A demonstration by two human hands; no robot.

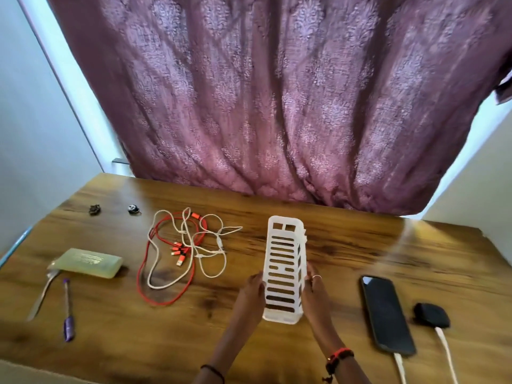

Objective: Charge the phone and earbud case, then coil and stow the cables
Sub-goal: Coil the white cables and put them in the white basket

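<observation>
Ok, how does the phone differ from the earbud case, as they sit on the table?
The phone is a long, flat, glossy slab; the earbud case is small, rounded and matte. The phone lies nearer the white basket that both hands hold; the earbud case sits to the phone's right. Both are dark, rest on the wooden table, and have a white cable at the near end.

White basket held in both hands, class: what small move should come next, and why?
Probably set the white basket down beside the tangled cables. Both hands, left hand and right hand, are occupied, the cables lie uncoiled, and the phone and earbud case already have cables plugged in.
</observation>
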